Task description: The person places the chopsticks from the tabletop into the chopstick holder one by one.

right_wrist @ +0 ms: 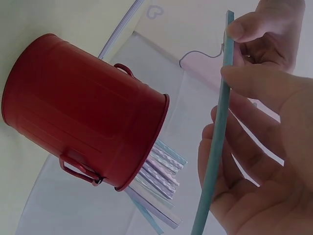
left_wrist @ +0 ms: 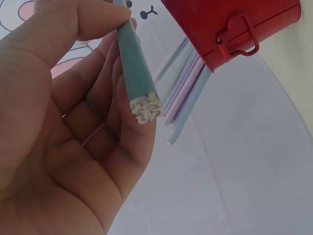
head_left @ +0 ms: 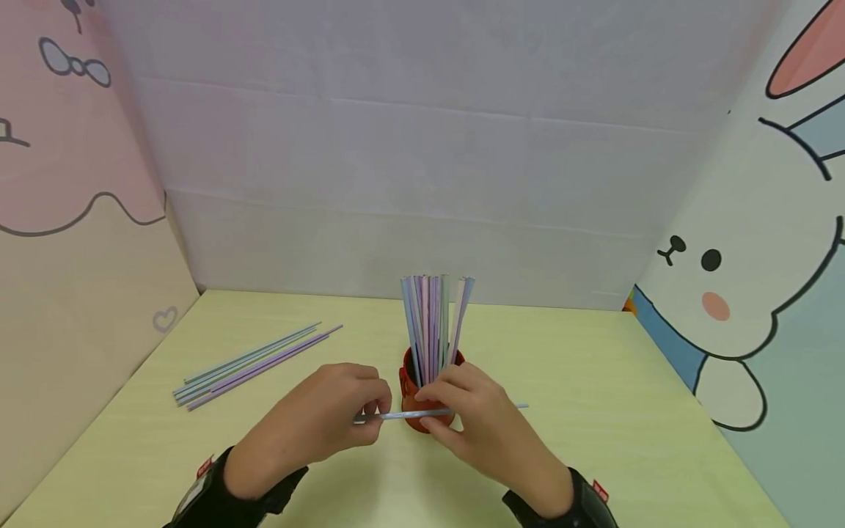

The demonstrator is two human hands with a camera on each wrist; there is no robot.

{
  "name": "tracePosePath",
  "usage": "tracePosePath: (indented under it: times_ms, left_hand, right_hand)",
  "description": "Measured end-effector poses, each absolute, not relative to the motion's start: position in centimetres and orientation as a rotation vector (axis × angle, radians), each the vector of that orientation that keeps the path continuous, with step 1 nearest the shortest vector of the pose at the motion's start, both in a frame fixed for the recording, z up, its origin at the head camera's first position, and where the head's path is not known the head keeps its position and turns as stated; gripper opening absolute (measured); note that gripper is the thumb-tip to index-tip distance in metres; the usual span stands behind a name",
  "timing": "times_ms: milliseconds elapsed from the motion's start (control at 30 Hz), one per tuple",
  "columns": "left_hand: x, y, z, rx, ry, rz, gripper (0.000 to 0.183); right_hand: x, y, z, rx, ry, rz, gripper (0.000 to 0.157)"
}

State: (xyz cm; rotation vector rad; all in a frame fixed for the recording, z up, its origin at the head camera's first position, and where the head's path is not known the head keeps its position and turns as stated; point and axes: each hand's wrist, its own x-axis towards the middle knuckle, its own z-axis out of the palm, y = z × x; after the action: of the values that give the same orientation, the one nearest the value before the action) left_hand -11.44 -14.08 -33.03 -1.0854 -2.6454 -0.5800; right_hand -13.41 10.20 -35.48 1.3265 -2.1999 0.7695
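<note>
A thin blue-green stick (head_left: 405,415) is held level in front of a small red metal bucket (head_left: 411,396). My left hand (head_left: 337,407) pinches it near its left end between thumb and fingers. Thumb and index finger of my right hand (head_left: 472,411) pinch the same stick farther along. In the left wrist view the stick's end (left_wrist: 146,108) shows white, folded-looking layers. Several pastel sticks (head_left: 432,323) in blue, purple, pink and pale green stand in the bucket; some look twisted in the right wrist view. Their lower ends are hidden inside it.
To the left on the pale yellow table (head_left: 594,411) lies a loose bunch of blue and purple sticks (head_left: 251,367). A white back panel (head_left: 422,161) rises behind the table, with cartoon-printed panels on both sides. The bucket has small wire handles (right_wrist: 80,171).
</note>
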Motion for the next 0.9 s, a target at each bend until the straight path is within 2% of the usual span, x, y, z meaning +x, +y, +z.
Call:
tracePosePath:
  times_ms: [367, 667, 900]
  left_hand:
    - [-11.4, -13.0, -33.8, -1.144, -2.501, -0.548, 0.017]
    - [-11.7, -13.1, -33.9, -1.099, -2.524, -0.603, 0.013]
    - [-14.0, -15.0, -33.9, -0.845, -2.43, -0.91, 0.006]
  right_hand:
    - [-13.3, 9.7, -35.9, 1.363, -2.178, 0.734, 0.017]
    - [-13.4, 10.1, -35.9, 1.339, -2.23, 0.697, 0.02]
    - [-13.9, 10.9, -35.1, 1.308, -2.224, 0.756, 0.024]
